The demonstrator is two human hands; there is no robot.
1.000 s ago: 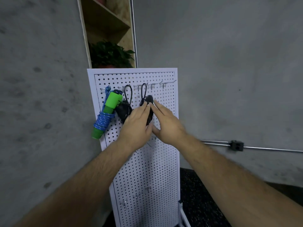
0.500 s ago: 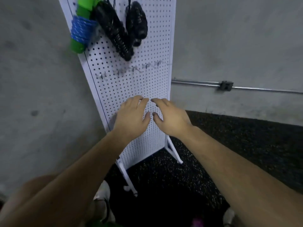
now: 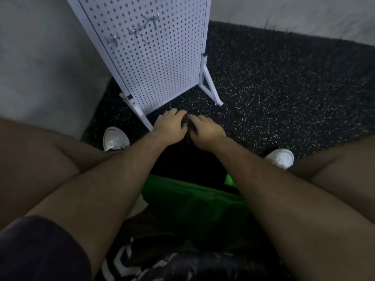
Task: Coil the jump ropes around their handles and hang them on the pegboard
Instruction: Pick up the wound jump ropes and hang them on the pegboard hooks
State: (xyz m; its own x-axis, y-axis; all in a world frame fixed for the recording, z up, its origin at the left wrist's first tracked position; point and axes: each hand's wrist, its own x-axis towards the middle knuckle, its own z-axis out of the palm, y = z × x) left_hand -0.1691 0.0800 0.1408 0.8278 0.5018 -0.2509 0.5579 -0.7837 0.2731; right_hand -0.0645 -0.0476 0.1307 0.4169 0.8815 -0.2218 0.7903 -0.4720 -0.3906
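Observation:
The white pegboard (image 3: 154, 63) stands on its feet on the dark speckled floor, and only its lower part shows. A row of bare metal hooks (image 3: 133, 32) sticks out of it. The hung jump ropes are above the frame, out of sight. My left hand (image 3: 169, 126) and my right hand (image 3: 205, 130) hang side by side low in front of the board's base, fingers loosely curled. I see nothing held in either. A dark patch lies between them; I cannot tell if it is shadow or an object.
A green container (image 3: 188, 199) sits on the floor between my legs, with a bright green piece (image 3: 230, 180) at its far right corner. My white shoes (image 3: 115, 139) (image 3: 281, 157) flank my hands. A grey wall (image 3: 40, 67) is to the left.
My view has tilted from the top of the pegboard down to the floor. Both hands left the hung black rope and dropped, empty, to the board's base.

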